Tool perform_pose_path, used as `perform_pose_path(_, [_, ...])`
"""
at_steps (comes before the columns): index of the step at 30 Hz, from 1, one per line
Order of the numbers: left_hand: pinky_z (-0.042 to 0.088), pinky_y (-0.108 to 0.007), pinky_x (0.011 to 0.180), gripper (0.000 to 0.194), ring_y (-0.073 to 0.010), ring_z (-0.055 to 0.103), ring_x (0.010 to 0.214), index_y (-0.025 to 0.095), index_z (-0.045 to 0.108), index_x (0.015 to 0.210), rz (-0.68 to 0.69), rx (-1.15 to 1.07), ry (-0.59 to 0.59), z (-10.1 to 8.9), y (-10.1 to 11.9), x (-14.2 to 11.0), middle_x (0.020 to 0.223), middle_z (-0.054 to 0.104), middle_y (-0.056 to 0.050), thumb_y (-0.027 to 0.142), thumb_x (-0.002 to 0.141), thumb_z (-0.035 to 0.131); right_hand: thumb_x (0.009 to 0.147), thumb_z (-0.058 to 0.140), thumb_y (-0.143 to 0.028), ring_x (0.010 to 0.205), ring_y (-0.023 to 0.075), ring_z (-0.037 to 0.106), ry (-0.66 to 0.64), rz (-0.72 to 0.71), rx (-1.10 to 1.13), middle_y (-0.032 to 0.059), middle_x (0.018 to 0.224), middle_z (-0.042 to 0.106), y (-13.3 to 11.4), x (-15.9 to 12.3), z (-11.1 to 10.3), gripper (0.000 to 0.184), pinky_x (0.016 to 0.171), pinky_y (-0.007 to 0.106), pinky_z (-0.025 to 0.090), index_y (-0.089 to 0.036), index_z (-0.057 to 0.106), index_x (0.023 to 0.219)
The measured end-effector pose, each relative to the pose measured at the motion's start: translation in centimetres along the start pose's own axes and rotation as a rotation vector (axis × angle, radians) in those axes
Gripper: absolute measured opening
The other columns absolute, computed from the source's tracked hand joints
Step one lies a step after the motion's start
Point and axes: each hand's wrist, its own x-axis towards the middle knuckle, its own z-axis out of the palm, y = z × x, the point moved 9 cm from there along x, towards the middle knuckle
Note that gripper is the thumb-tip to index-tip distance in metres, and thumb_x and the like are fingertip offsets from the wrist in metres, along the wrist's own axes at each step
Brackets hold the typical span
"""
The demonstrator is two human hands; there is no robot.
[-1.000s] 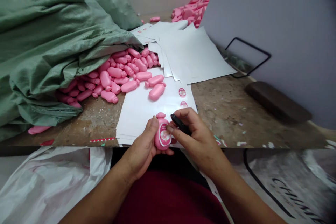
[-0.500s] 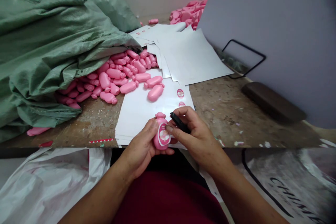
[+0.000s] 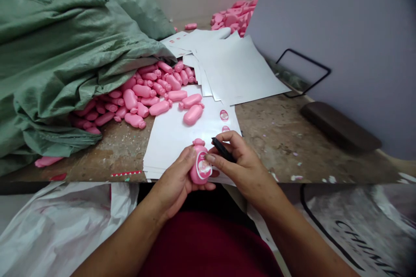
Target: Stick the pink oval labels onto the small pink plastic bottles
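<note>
My left hand (image 3: pixel 178 177) is closed around a small pink plastic bottle (image 3: pixel 198 172), neck pointing away from me. An oval pink-and-white label (image 3: pixel 204 168) lies on the bottle's front. My right hand (image 3: pixel 238 156) grips a slim black tool (image 3: pixel 222 149) whose kind I cannot make out; its tip points up and left. The right thumb presses on the label's edge. Under both hands lies a white sticker sheet (image 3: pixel 169 138), with oval stickers (image 3: pixel 224 115) at its right side. Three loose pink bottles (image 3: pixel 193 114) rest on that sheet.
A green woven sack (image 3: pixel 58 65) on the left spills many pink bottles (image 3: pixel 133 99) onto the worn table (image 3: pixel 266 138). More white sheets (image 3: pixel 240 69) lie behind. On the right are a black wire frame (image 3: pixel 325 69) and a dark brown case (image 3: pixel 339 125). Another pink heap (image 3: pixel 232 17) is at the back.
Almost nothing differs. The bottle is turned very slightly in my left hand, and the black tool has shifted a little with my right fingers.
</note>
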Motion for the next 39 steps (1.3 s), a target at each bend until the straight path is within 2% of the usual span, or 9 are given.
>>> perform_pose_path(8, [0.060, -0.026, 0.072, 0.036, -0.0181, 0.065, 0.103, 0.021, 0.052, 0.131, 0.023, 0.105, 0.022, 0.0, 0.0, -0.2, 0.124, 0.063, -0.010, 0.040, 0.102, 0.044, 0.080, 0.067, -0.032, 0.078, 0.0156, 0.057, 0.048, -0.111, -0.135, -0.0025, 0.083, 0.059, -0.8, -0.2, -0.2, 0.021, 0.070, 0.029, 0.047, -0.025, 0.050, 0.091])
perform_pose_path(12, [0.060, -0.028, 0.080, 0.038, -0.0204, 0.062, 0.112, 0.022, 0.053, 0.133, 0.028, 0.148, 0.017, -0.1, 0.1, -0.4, 0.130, 0.061, -0.009, 0.039, 0.099, 0.053, 0.082, 0.065, -0.029, 0.077, 0.0149, 0.057, 0.076, -0.181, -0.213, -0.0024, 0.084, 0.058, -1.6, -0.4, -0.1, 0.015, 0.071, 0.029, 0.045, -0.024, 0.053, 0.091])
perform_pose_path(17, [0.061, -0.027, 0.074, 0.032, -0.0172, 0.066, 0.102, 0.021, 0.055, 0.130, -0.018, 0.007, -0.021, 0.1, -0.2, -0.3, 0.125, 0.063, -0.009, 0.031, 0.099, 0.052, 0.082, 0.067, -0.030, 0.074, 0.0135, 0.055, 0.002, -0.097, -0.086, -0.0038, 0.082, 0.056, -0.8, -0.1, 0.0, 0.018, 0.071, 0.028, 0.046, -0.025, 0.052, 0.090])
perform_pose_path(24, [0.064, -0.030, 0.070, 0.026, -0.0149, 0.066, 0.092, 0.017, 0.060, 0.122, -0.057, -0.094, -0.029, 0.0, -0.5, -0.2, 0.116, 0.062, -0.009, 0.025, 0.099, 0.050, 0.079, 0.070, -0.031, 0.072, 0.0126, 0.056, -0.041, -0.040, 0.055, -0.0039, 0.079, 0.057, -0.5, -0.2, 0.1, 0.022, 0.061, 0.023, 0.046, -0.024, 0.052, 0.089])
perform_pose_path(29, [0.064, -0.029, 0.070, 0.029, -0.0162, 0.065, 0.095, 0.018, 0.058, 0.126, -0.047, -0.087, -0.018, -0.2, -0.6, -0.2, 0.123, 0.061, -0.011, 0.028, 0.100, 0.049, 0.078, 0.072, -0.032, 0.071, 0.0124, 0.057, -0.025, -0.009, 0.055, -0.0040, 0.079, 0.058, 0.0, -0.1, -0.1, 0.025, 0.061, 0.024, 0.048, -0.024, 0.052, 0.090])
perform_pose_path(39, [0.063, -0.028, 0.071, 0.032, -0.0177, 0.065, 0.100, 0.019, 0.057, 0.129, -0.038, -0.036, -0.002, -0.2, -0.5, -0.2, 0.123, 0.061, -0.011, 0.030, 0.099, 0.050, 0.077, 0.071, -0.034, 0.071, 0.0132, 0.056, -0.014, -0.022, -0.007, -0.0041, 0.077, 0.058, -0.1, 0.0, -0.2, 0.026, 0.064, 0.026, 0.048, -0.024, 0.050, 0.088])
